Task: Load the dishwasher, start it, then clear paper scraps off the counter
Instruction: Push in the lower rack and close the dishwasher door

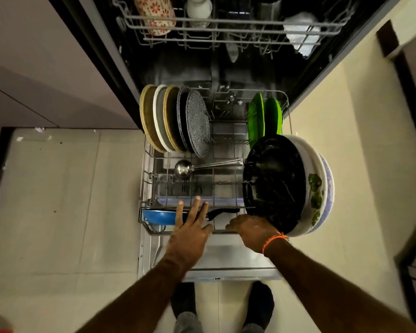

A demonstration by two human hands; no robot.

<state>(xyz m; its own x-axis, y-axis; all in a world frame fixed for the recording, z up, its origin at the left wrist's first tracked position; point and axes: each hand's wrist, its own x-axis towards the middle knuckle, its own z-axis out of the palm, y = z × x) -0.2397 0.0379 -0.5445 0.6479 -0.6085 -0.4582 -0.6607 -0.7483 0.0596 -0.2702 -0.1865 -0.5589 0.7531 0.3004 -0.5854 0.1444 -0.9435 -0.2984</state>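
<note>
Head view: the dishwasher's lower rack (288, 111) was pulled out over the lowered door (231, 263). Along the rack's far left edge stood a row of plates (171, 118) on edge, ending in a speckled grey pan (198, 123). At the far right corner stood two green plates (264, 117), upright. Along the right edge leaned a black pan (274, 181) against a white bowl with green print (312, 188). A steel ladle (185, 168) lay across the middle of the rack. A blue pan (160, 217) sat at the near left corner, its black handle pointing right. The left hand (190, 227) was released, fingers straight and spread over the rack's near edge, above the blue pan's handle. The right hand (252, 230) was grasping the rack's near edge, fingers curled over the wire, just beside the black pan. The upper rack (226, 21) held a floral cup (154, 14) at its left end.
</note>
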